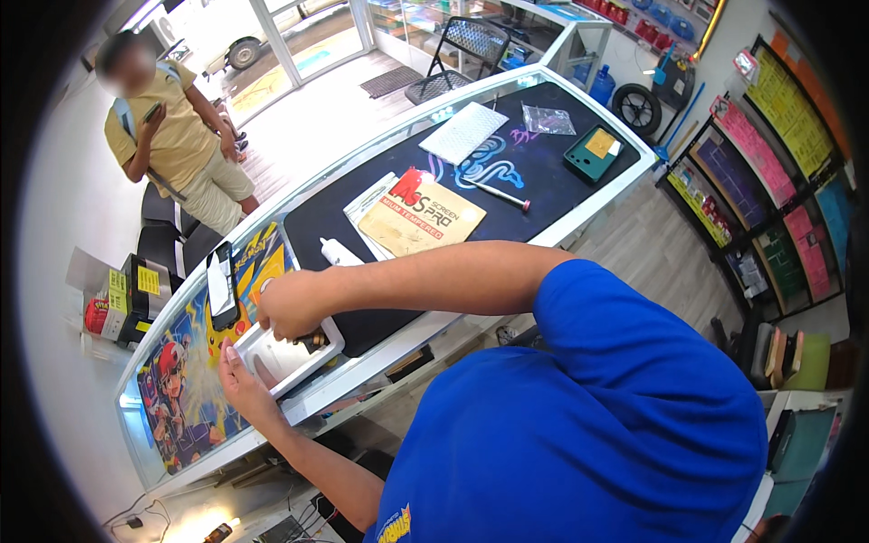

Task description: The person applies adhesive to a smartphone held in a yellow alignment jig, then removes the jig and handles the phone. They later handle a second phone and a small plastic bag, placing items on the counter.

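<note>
My right hand (291, 305) is closed, its fingers curled down over the far end of a shallow white tray (337, 344). Whatever the fingers hold is hidden; a small orange bit shows at their edge. Dark and brass-coloured small pieces (313, 341) lie in the tray under this hand. My left hand (240, 380) is at the tray's left side with its fingers stretched out and nothing visible in them. Just beyond both hands, a black phone (223, 306) with a torn white sheet over its face rests on a colourful cartoon mat (195, 398).
On the black mat (380, 328) are a white tube (339, 253), a cardboard envelope (421, 215), bubble wrap (463, 133), a slim pen-like tool (498, 194), a clear bag (549, 120) and a green box (593, 154). A person (176, 127) stands across the glass counter.
</note>
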{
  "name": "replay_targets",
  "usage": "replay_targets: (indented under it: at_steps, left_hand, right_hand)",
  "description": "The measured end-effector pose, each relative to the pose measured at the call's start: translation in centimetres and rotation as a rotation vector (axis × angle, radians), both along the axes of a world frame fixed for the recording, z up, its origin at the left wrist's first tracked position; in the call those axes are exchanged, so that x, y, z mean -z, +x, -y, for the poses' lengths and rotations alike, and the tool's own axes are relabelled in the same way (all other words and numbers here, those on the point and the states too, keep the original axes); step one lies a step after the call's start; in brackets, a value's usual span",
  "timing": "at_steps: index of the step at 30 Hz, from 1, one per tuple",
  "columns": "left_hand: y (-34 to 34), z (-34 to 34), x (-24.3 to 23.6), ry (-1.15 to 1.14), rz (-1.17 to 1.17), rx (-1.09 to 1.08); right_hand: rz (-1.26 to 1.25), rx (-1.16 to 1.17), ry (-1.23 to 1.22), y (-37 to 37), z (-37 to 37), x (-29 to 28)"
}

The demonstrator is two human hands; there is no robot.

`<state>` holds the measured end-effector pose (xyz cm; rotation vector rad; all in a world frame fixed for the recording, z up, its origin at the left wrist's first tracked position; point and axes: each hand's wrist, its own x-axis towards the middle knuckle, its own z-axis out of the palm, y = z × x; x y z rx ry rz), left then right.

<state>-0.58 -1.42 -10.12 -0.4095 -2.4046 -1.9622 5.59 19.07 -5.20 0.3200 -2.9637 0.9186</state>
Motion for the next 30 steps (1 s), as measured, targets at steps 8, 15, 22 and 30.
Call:
replay_targets:
  at_steps: [8,15,22,30]
  left_hand:
    - [4.4,-3.3,-4.1,-0.026,-0.441,-0.174]
    - [12.9,-14.7,-4.6,-0.110,-0.536,0.440]
    - [21.1,-27.9,-8.0,-0.291,-0.746,1.110]
    - [30.7,-41.9,-4.9,-0.587,-0.836,1.177]
  right_hand:
    - [-0.173,0.275,-0.785,10.1,-8.0,-2.9]
    - [-0.499,0.777,-1.522,29.4,-20.0,0.7]
    - [-0.769,1.529,-0.865,44.5,-26.2,1.6]
    - [-0.693,1.509,-0.789,47.7,-31.3,3.1]
